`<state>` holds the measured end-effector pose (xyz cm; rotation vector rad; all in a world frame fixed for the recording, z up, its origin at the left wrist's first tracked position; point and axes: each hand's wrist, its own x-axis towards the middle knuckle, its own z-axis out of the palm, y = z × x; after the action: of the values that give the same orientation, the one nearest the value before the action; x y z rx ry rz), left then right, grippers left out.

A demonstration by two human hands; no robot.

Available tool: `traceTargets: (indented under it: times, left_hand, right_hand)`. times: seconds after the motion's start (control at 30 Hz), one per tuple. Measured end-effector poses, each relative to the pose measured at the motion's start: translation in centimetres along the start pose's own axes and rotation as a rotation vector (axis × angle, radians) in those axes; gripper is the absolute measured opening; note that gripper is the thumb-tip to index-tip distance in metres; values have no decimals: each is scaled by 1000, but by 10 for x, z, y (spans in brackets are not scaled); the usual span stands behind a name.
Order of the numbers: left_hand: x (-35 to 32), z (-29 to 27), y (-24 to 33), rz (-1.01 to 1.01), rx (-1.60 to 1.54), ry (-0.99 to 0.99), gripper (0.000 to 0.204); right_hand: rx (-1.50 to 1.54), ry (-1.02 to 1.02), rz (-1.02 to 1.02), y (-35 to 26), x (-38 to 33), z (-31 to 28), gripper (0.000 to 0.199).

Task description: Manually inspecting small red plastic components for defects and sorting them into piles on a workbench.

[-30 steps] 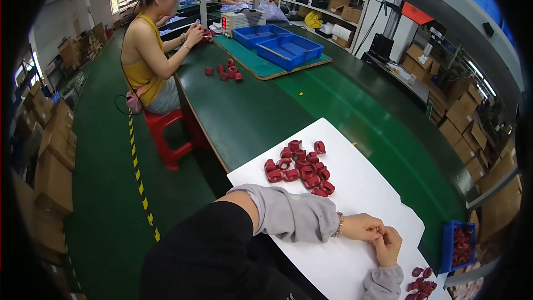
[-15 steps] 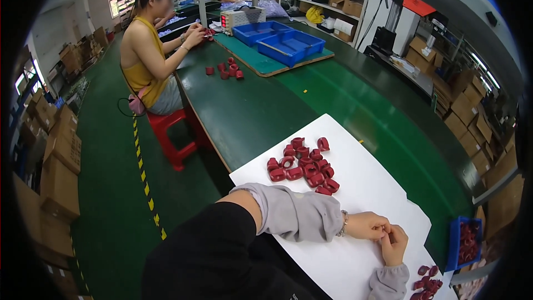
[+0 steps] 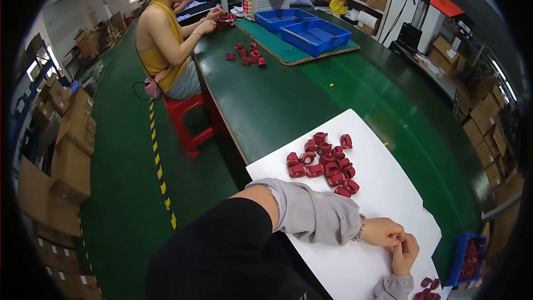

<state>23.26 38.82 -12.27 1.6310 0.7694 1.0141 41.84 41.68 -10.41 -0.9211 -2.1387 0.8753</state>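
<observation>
My left hand (image 3: 383,232), with a beaded bracelet at the wrist, and my right hand (image 3: 405,254) meet over a white sheet (image 3: 388,183). Their fingertips are pinched together. Whatever is between them is too small or too hidden to make out. Beyond my left forearm, several dark red ring-shaped pieces (image 3: 327,162) lie in a loose group on the sheet. Smaller dark red pieces (image 3: 427,290) are gathered by my right sleeve, at the sheet's near right corner.
A blue bin (image 3: 465,258) of red pieces stands at the right. Farther along the green table (image 3: 266,100) are more red rings (image 3: 247,55) and two blue trays (image 3: 315,36). A co-worker (image 3: 172,39) sits on a red stool (image 3: 191,125) at the left, handling red pieces.
The whole view has shifted, so the table, sheet and hands appear farther right. My hands keep their pinched pose together, and the red rings lie as before.
</observation>
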Motion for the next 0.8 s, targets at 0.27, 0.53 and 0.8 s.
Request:
traceTargets:
  times: [0.27, 0.53, 0.8]
  left_hand:
    - [5, 3, -1, 25, 4, -1, 20]
    - [3, 6, -7, 48, 66, 58, 17]
    - [3, 8, -7, 60, 40, 37, 18]
  right_hand:
    - [50, 39, -27, 2, -2, -1, 10]
    - [-6, 60, -111, 5, -1, 1, 10]
    - [-14, 58, -145, 9, -4, -1, 10]
